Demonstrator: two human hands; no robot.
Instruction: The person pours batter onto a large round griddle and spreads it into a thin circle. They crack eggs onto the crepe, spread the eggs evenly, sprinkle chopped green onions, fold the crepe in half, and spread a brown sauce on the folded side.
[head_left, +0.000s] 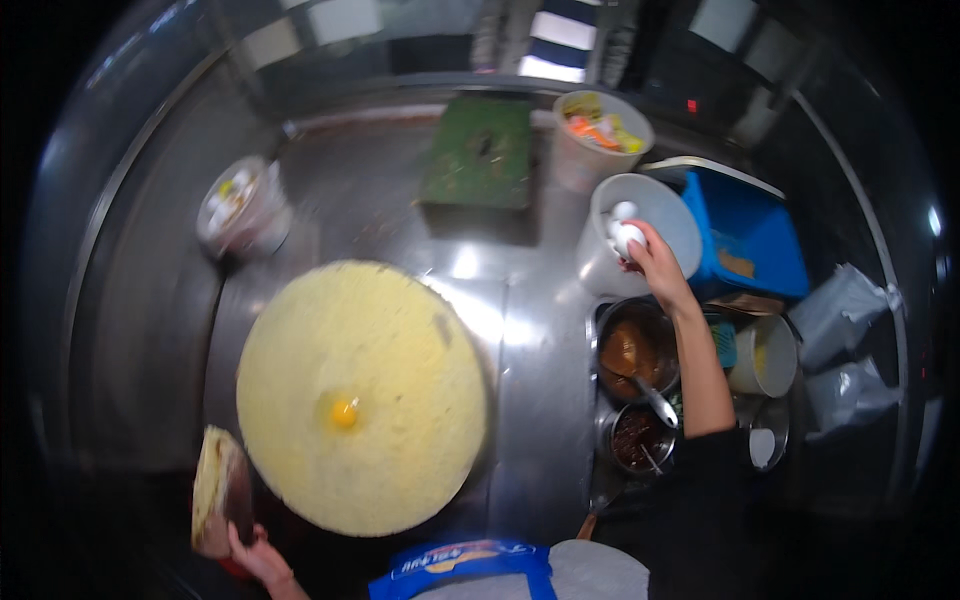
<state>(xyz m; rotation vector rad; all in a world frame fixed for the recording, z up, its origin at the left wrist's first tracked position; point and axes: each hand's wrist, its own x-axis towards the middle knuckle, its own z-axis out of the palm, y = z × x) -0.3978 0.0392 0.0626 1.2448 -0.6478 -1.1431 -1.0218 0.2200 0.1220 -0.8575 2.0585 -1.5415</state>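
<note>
A large round pale-yellow crepe (360, 465) lies flat on the cooking surface, with a raw egg (344, 412) on it, its yolk whole, left of and below the middle. At the lower left, my left hand (259, 555) grips a wide flat scraper (237, 487) whose edge is coated with batter. My right hand (652, 259) reaches over a white plastic bucket (679, 225) at the upper right and holds a white egg (630, 238). Another white egg (625, 211) shows beside it in the bucket.
A green box (480, 150) stands behind the crepe, beside a tub of colourful packets (600, 135). Right are a blue container (750, 232), a bowl of brown sauce (634, 349) with a spoon and a pot of dark red sauce (641, 439). A bin (247, 210) holds eggshells at left.
</note>
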